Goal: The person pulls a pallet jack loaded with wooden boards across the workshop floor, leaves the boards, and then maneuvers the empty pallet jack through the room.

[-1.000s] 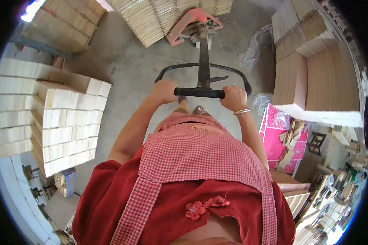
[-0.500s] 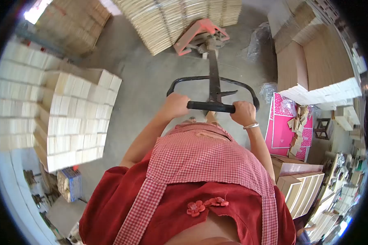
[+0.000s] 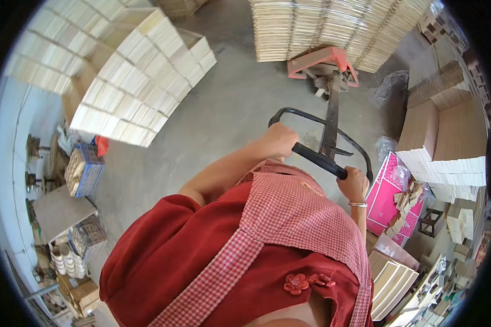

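Honestly, left hand (image 3: 282, 139) and right hand (image 3: 354, 184) both grip the black handle (image 3: 319, 160) near centre; I'd say smooth beats jerky.

Med. light, hvy fisheye warp

Your left hand (image 3: 281, 140) and right hand (image 3: 354, 184) cover ends of handle bar (image 3: 319, 158). Your feet hidden. Board stack (image 3: 338, 27) cut by top edge. Small things (image 3: 443, 266) at lower right: too small for you to tell.
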Demonstrator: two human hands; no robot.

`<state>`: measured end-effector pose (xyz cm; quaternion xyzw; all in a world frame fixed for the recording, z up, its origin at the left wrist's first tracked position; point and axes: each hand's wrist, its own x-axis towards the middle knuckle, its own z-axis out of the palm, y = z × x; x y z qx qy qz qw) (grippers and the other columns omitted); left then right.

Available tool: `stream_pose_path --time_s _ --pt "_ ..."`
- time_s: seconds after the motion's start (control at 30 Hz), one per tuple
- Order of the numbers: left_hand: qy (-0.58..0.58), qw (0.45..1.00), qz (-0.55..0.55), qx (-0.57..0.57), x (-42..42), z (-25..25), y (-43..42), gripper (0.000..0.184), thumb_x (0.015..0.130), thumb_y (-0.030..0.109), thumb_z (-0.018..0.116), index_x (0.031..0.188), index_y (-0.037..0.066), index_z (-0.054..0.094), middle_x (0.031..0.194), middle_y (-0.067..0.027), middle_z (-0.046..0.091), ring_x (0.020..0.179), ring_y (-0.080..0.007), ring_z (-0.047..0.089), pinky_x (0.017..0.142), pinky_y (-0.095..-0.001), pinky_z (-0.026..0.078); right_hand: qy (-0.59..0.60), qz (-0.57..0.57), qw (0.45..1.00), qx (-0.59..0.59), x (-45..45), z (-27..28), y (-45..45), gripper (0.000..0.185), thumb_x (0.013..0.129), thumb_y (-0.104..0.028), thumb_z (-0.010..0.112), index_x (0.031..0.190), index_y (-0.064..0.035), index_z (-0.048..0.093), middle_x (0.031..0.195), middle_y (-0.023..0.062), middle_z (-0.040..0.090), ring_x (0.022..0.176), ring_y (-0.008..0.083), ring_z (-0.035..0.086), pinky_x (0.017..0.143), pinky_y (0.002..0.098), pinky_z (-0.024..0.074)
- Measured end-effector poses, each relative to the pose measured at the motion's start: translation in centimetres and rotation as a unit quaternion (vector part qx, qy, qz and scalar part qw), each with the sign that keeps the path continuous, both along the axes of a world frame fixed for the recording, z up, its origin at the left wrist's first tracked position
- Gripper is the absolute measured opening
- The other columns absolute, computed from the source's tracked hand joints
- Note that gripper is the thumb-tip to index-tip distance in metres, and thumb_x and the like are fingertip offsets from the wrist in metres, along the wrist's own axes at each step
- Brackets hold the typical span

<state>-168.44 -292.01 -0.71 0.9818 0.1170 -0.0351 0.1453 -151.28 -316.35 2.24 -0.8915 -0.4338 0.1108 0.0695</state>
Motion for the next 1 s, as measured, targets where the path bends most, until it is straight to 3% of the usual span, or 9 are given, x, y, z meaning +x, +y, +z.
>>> stream_pose_path --time_s 0.1,0.63,0.7,0.8,1.0 --pt "0.013 0.999 0.016 0.031 0.6 1.4 -1.2 0.013 0.065 0.019 0.068 0.072 0.008 0.069 0.070 -0.0134 0.067 0.070 -0.0331 0.068 0.064 -0.0438 0.053 -0.013 -0.003 1.000 0.005 0.2 0.8 -0.8 0.016 0.068 -0.022 0.070 0.079 -0.0101 0.071 0.076 0.0163 0.068 0.074 0.0355 0.067 0.068 0.0454 0.0534" --pt "0.033 0.999 -0.009 0.026 -6.0 1.7 -6.3 0.023 0.065 0.027 0.073 0.076 0.007 0.070 0.070 -0.0147 0.067 0.075 -0.0334 0.068 0.072 -0.0437 0.053 0.004 -0.019 1.000 -0.024 -6.5 0.4 -6.1 0.015 0.069 -0.023 0.069 0.077 -0.0102 0.071 0.075 0.0166 0.067 0.074 0.0359 0.067 0.068 0.0451 0.0530" --pt "0.012 0.999 -0.008 0.039 -6.8 2.6 -6.9 0.008 0.068 0.019 0.066 0.071 0.012 0.069 0.064 -0.0133 0.065 0.067 -0.0328 0.067 0.068 -0.0442 0.051 -0.003 -0.014 1.000 -0.017 -7.2 1.0 -6.6 0.015 0.069 -0.023 0.070 0.077 -0.0105 0.070 0.074 0.0161 0.067 0.074 0.0353 0.067 0.068 0.0449 0.0530" --pt "-0.037 0.999 0.001 0.023 -7.8 3.3 -7.2 0.009 0.068 0.021 0.067 0.070 0.012 0.069 0.064 -0.0131 0.065 0.067 -0.0332 0.067 0.069 -0.0441 0.051 -0.005 -0.027 0.999 -0.026 -8.6 2.3 -7.0 0.015 0.068 -0.023 0.071 0.077 -0.0108 0.071 0.073 0.0159 0.067 0.074 0.0351 0.067 0.067 0.0450 0.0530" --pt "0.033 0.999 0.007 0.017 -10.6 3.5 -6.1 0.014 0.068 0.025 0.067 0.071 0.011 0.069 0.068 -0.0157 0.066 0.071 -0.0339 0.067 0.072 -0.0443 0.051 0.000 -0.026 1.000 -0.007 -11.6 2.2 -6.2 0.013 0.071 -0.023 0.066 0.075 -0.0115 0.070 0.073 0.0161 0.067 0.073 0.0354 0.067 0.068 0.0456 0.0530"
